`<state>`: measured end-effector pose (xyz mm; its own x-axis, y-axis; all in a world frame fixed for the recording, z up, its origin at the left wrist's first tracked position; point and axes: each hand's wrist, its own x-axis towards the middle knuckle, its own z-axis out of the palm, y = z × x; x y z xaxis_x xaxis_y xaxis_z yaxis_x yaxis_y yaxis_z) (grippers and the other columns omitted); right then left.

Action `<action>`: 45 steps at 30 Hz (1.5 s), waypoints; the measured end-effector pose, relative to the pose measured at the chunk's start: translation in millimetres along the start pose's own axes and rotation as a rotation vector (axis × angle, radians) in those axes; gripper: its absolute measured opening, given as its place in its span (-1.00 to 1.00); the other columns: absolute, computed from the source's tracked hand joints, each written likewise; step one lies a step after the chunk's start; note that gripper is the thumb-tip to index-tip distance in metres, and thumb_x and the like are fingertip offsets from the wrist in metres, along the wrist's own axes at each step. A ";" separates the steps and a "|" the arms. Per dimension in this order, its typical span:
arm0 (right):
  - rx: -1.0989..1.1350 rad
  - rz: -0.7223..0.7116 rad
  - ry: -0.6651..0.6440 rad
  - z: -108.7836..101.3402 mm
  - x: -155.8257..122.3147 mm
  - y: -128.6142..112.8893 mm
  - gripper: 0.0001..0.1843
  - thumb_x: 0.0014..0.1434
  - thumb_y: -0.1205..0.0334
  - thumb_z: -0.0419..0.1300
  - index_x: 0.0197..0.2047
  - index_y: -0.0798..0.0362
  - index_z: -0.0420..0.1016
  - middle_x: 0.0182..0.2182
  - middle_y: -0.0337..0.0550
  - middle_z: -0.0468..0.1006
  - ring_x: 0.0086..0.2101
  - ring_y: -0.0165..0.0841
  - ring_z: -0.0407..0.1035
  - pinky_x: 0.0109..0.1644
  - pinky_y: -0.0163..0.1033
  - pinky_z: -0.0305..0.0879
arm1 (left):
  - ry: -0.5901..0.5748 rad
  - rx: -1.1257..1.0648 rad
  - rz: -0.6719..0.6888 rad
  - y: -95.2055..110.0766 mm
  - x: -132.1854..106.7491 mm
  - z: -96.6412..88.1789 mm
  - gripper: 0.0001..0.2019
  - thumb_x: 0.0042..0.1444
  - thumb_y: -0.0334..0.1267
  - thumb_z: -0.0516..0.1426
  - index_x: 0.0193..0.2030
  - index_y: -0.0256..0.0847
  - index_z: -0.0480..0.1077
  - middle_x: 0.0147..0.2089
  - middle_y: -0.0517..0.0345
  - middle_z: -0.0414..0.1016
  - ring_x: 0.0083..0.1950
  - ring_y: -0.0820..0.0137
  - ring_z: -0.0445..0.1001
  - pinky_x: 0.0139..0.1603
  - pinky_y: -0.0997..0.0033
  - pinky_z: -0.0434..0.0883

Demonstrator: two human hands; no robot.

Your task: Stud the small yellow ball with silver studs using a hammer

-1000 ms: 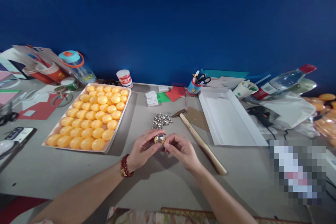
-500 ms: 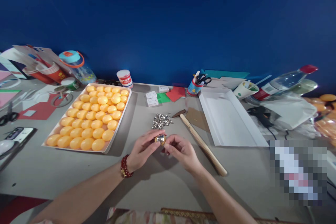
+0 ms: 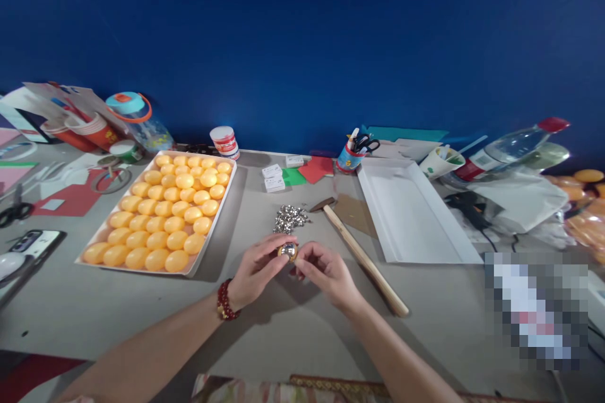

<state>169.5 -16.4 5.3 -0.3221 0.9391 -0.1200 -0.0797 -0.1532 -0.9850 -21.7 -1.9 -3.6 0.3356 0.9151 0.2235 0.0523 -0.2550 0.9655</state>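
Note:
Between thumb and fingers of my left hand (image 3: 258, 269) is a small shiny ball (image 3: 288, 251), silver on top with a gold-orange edge. My right hand (image 3: 327, 272) is beside it, thumb and forefinger pinched together at the ball's right side; what they grip, if anything, is too small to make out. Just beyond my fingers lies a heap of small silver metal pieces (image 3: 290, 219). A hammer (image 3: 363, 258) with a wooden handle rests on the table to the right of my right hand.
On the left stands a white tray (image 3: 192, 269) filled with orange balls. To the right is a white shallow box (image 3: 416, 217). Small white boxes (image 3: 273, 177), red paper (image 3: 316, 169) and a blue pen cup (image 3: 348, 158) with scissors stand toward the wall. A bottle (image 3: 513, 146) leans at far right.

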 end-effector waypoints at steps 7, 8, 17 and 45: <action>-0.035 -0.008 0.011 0.8 -0.3 -1.9 -0.65 0.19 -0.08 0.25 -0.34 0.06 0.41 -0.50 -0.26 0.41 -0.47 -0.42 0.32 -0.35 -0.32 0.27 | 0.019 -0.019 -0.029 -0.3 -0.7 1.3 -0.71 0.27 -0.27 0.10 0.08 -0.20 0.49 0.09 -0.04 0.56 0.16 0.23 0.47 0.20 0.25 0.41; -0.033 -0.006 0.015 1.2 -0.3 -2.6 -0.64 0.19 -0.08 0.25 -0.34 0.06 0.41 -0.50 -0.26 0.41 -0.47 -0.42 0.32 -0.35 -0.31 0.27 | 0.019 -0.020 -0.036 -0.5 -0.7 1.6 -0.71 0.27 -0.26 0.10 0.08 -0.20 0.49 0.10 -0.04 0.56 0.16 0.23 0.47 0.20 0.24 0.40; -0.048 -0.002 0.027 1.7 -0.4 -3.9 -0.64 0.18 -0.09 0.26 -0.35 0.06 0.41 -0.51 -0.25 0.44 -0.49 -0.42 0.33 -0.37 -0.32 0.28 | 0.029 -0.012 -0.058 0.1 -1.8 2.4 -0.71 0.27 -0.23 0.11 0.06 -0.22 0.51 0.08 -0.04 0.56 0.12 0.24 0.49 0.17 0.28 0.42; -0.156 -0.036 0.046 3.0 -2.0 -7.0 -0.67 0.19 -0.05 0.24 -0.38 0.04 0.40 -0.53 -0.25 0.44 -0.52 -0.42 0.33 -0.43 -0.33 0.26 | 0.037 -0.018 -0.027 1.2 -3.0 4.0 -0.73 0.26 -0.25 0.12 0.05 -0.20 0.51 0.06 -0.05 0.57 0.12 0.23 0.50 0.16 0.26 0.44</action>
<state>167.9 -18.2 12.9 -0.2782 0.9566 -0.0862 0.0580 -0.0728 -0.9957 -18.9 -6.2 -3.6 0.2997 0.9325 0.2014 0.0443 -0.2245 0.9735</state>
